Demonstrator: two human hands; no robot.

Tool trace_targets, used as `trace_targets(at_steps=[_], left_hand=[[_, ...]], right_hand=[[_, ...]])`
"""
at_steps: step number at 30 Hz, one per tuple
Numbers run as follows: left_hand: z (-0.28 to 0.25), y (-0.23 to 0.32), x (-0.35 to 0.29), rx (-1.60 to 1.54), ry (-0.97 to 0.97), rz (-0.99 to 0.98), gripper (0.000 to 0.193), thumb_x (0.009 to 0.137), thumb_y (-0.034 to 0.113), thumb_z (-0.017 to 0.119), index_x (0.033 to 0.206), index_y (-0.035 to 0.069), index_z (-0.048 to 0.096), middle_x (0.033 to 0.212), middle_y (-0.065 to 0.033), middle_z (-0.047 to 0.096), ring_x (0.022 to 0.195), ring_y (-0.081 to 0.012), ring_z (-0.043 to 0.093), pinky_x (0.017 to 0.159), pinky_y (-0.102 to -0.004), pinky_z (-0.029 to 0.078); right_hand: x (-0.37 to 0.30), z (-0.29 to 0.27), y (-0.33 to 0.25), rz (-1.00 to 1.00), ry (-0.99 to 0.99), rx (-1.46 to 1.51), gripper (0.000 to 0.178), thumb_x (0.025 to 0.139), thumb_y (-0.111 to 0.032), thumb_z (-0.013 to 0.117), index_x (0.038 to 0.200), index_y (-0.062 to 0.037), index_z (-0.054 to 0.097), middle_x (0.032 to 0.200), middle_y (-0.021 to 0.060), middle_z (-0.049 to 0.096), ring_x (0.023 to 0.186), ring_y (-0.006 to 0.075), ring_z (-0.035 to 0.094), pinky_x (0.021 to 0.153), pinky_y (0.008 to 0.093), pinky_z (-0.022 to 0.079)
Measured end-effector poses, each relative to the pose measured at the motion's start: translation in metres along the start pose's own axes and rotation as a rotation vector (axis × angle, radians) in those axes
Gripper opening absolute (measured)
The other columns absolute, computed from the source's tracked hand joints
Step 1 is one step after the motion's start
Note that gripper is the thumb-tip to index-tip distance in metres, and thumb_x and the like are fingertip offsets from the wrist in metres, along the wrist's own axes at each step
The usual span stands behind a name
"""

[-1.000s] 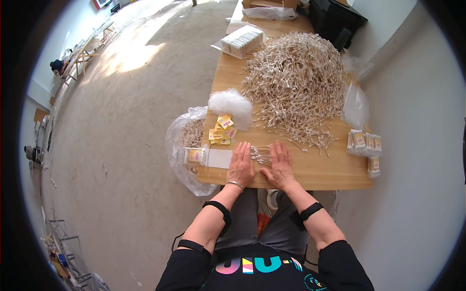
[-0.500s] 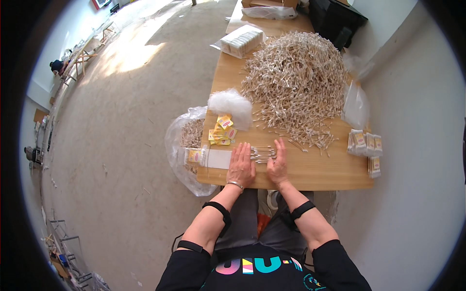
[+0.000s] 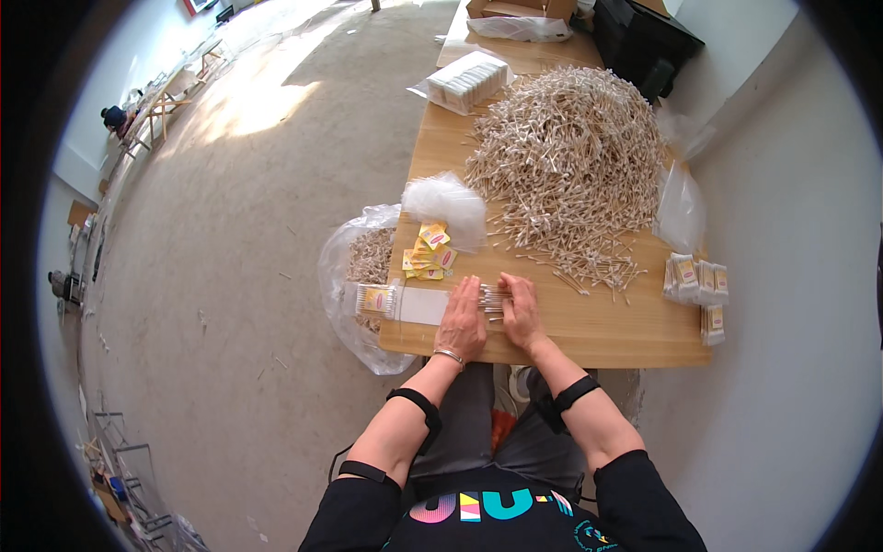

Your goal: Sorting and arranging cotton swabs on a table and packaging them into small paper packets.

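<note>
A small row of cotton swabs [image 3: 493, 298] lies on the wooden table between my two hands. My left hand [image 3: 462, 320] rests at the row's left end, its fingers stretched out and held side by side. At the other end, my right hand [image 3: 521, 313] curls its fingers and thumb around the swab tips. Left of my left hand is a flat white strip [image 3: 424, 306]. Beyond it, a clear packet of swabs with a yellow card [image 3: 375, 300] sits at the table's left edge. Several yellow cards [image 3: 430, 253] lie scattered just above the strip.
A large heap of loose swabs [image 3: 570, 156] covers the table's middle. Clear plastic bags [image 3: 445, 204] lie beside the cards. Filled packets [image 3: 696, 280] stand at the right edge, near the wall. A bag of swabs [image 3: 336, 267] hangs below the left edge. A black bin [image 3: 644, 41] stands at the back.
My right hand has moved left and bent its fingers over the swab ends, narrowing the gap between my hands. The whole view has shifted slightly.
</note>
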State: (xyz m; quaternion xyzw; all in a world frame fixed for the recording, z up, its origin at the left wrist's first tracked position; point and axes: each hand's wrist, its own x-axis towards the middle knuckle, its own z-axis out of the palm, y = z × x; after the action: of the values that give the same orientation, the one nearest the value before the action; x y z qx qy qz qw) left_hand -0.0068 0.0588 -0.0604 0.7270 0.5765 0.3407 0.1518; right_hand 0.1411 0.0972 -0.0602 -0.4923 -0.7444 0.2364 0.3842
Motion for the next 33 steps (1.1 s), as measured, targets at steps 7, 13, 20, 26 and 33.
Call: trace_targets(at_steps=[7,13,20,26,33], left_hand=[[0.007,-0.002,0.009,-0.689,0.205,-0.279,0.054,0.088,0.001,0.039,0.14,-0.005,0.026,0.143,-0.0205,0.034,0.134,-0.0282,0.032,0.109,-0.034,0.025],[0.021,-0.004,0.009,-0.832,0.237,-0.314,0.049,0.094,0.009,0.037,0.14,-0.005,0.027,0.143,-0.0198,0.033,0.134,-0.0267,0.031,0.11,-0.0344,0.025],[0.027,-0.018,0.009,-1.063,0.234,-0.307,0.048,0.099,0.016,0.034,0.141,-0.005,0.024,0.145,-0.0177,0.03,0.136,-0.0251,0.027,0.111,-0.0339,0.022],[0.021,-0.021,0.005,-1.147,0.325,-0.402,0.044,0.094,0.009,0.046,0.134,-0.005,0.035,0.139,-0.0157,0.039,0.132,-0.0247,0.033,0.11,-0.0347,0.025],[-0.032,-0.013,-0.005,0.023,0.085,-0.051,0.017,0.072,0.008,0.068,0.089,0.009,0.065,0.093,-0.0075,0.054,0.095,-0.0261,0.051,0.083,-0.0363,0.041]], right_hand=[[-0.009,-0.004,0.008,0.325,0.265,0.466,0.041,0.083,0.0,0.044,0.123,0.0003,0.047,0.122,0.0163,0.053,0.118,0.0281,0.046,0.101,0.0352,0.034],[-0.005,0.008,-0.012,0.355,0.295,0.511,0.038,0.088,-0.006,0.042,0.125,0.0025,0.045,0.13,0.0181,0.047,0.124,0.0286,0.043,0.106,0.0346,0.029],[-0.01,0.026,-0.019,0.259,0.28,0.519,0.043,0.082,-0.004,0.046,0.124,0.0032,0.043,0.134,0.0204,0.042,0.129,0.0324,0.036,0.109,0.0373,0.025],[-0.026,0.008,-0.021,0.124,0.191,0.095,0.037,0.074,0.001,0.053,0.111,0.0009,0.05,0.13,0.0224,0.042,0.125,0.0379,0.037,0.105,0.0428,0.029],[-0.03,0.003,-0.02,-0.008,0.106,-0.048,0.02,0.072,0.0,0.058,0.092,-0.0021,0.056,0.124,0.0209,0.045,0.121,0.0396,0.04,0.102,0.0456,0.033]])
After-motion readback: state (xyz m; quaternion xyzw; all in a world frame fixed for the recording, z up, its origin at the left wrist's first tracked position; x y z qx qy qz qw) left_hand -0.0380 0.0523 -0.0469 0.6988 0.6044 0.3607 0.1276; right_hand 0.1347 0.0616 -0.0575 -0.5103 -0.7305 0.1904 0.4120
